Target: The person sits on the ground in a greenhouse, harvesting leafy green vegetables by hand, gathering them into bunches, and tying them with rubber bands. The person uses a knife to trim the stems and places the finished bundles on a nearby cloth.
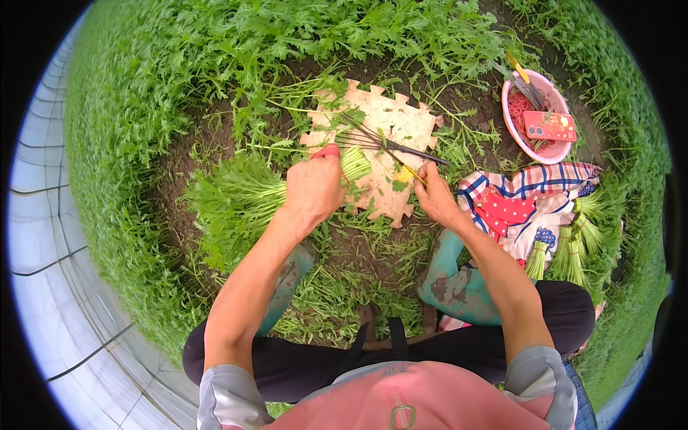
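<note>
My left hand [316, 183] grips a bunch of feathery-leaved greens [239, 207], probably chrysanthemum greens. Its cut stem ends point right over a foam puzzle mat [371, 105], and the leaves fan out to the left. Something red [326, 151] covers a digit of this hand, and a thin reddish band shows beside the stems. Between the fingers of my right hand [436, 194] is a thin yellow-handled tool [411, 171]; its dark shaft slants up-left over the mat. Under it lies a small rake-like tool with thin tines and a black handle [419, 152].
At the upper right, a pink basin [509, 121] holds red bands [519, 107] and a phone in a red case [549, 126]. Tied bundles of greens [575, 258] lie by a checked cloth [556, 174]. Growing greens [322, 27] surround me; plastic sheeting [54, 258] rises at left.
</note>
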The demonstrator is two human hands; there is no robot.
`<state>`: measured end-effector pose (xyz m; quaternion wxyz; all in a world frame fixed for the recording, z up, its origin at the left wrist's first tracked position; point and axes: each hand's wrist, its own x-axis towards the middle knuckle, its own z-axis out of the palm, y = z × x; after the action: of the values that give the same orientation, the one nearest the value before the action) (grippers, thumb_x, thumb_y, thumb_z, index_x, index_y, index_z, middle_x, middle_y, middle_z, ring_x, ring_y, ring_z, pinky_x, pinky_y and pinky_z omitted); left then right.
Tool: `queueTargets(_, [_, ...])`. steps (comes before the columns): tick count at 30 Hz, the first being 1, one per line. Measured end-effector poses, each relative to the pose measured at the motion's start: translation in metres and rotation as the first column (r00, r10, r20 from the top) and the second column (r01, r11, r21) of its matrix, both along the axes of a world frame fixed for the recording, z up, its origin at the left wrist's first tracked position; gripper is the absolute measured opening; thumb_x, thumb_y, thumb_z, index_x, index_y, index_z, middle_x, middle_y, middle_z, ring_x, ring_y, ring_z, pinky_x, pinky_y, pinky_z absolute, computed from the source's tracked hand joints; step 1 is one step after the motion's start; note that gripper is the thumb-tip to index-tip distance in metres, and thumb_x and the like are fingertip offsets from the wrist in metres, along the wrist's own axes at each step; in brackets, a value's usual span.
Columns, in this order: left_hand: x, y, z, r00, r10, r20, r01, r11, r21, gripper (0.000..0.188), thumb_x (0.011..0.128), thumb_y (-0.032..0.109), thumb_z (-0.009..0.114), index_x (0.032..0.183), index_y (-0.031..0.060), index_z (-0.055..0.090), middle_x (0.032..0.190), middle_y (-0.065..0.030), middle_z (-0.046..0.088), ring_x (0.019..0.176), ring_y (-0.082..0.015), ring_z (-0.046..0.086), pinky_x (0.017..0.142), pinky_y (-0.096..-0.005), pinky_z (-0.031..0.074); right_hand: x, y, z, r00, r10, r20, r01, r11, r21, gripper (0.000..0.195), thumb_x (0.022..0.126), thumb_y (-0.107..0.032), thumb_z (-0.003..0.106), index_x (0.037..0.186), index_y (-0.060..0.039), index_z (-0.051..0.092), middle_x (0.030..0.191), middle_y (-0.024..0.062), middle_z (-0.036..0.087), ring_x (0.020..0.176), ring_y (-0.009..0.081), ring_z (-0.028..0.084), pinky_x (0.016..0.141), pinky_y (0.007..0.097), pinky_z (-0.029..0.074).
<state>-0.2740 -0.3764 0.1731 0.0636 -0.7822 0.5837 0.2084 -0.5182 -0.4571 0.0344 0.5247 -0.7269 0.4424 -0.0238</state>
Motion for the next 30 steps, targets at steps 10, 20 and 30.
queueTargets(10, [-0.015, -0.004, -0.127, 0.995, -0.037, -0.09, 0.04, 0.999, 0.035, 0.019, 0.079, 0.009, 0.061, 0.096, 0.0008, 0.062, 0.085, -0.0204, 0.071, 0.078, -0.036, 0.071, 0.068, -0.0443, 0.057, 0.006, 0.079, 0.024, 0.941, -0.339, -0.019, 0.338, 0.941, -0.028, 0.017, 0.098, -0.011, 0.049, 0.113, -0.0019, 0.048, 0.091, 0.0208, 0.063, 0.078, 0.0389, 0.063, 0.07, 0.048, 0.049])
queueTargets(20, [-0.022, 0.01, -0.169, 0.988, 0.054, -0.144, -0.051, 0.998, 0.021, 0.034, 0.077, 0.022, 0.074, 0.102, 0.0063, 0.059, 0.086, -0.0174, 0.069, 0.08, -0.0365, 0.069, 0.07, -0.0455, 0.056, 0.01, 0.098, 0.007, 0.971, -0.103, -0.217, 0.041, 0.961, -0.272, 0.021, 0.091, -0.004, 0.05, 0.111, -0.0001, 0.046, 0.096, 0.0261, 0.061, 0.079, 0.0461, 0.061, 0.069, 0.0527, 0.049])
queueTargets(30, [-0.015, 0.001, -0.084, 0.943, 0.165, -0.288, -0.144, 0.985, 0.093, 0.041, 0.074, 0.015, 0.07, 0.111, 0.0019, 0.06, 0.089, -0.0218, 0.069, 0.087, -0.0383, 0.069, 0.078, -0.045, 0.055, 0.019, 0.083, 0.055, 0.945, -0.294, 0.141, 0.307, 0.949, -0.077, 0.008, 0.099, -0.009, 0.047, 0.101, -0.0015, 0.047, 0.076, 0.0157, 0.057, 0.065, 0.0263, 0.056, 0.062, 0.0361, 0.046])
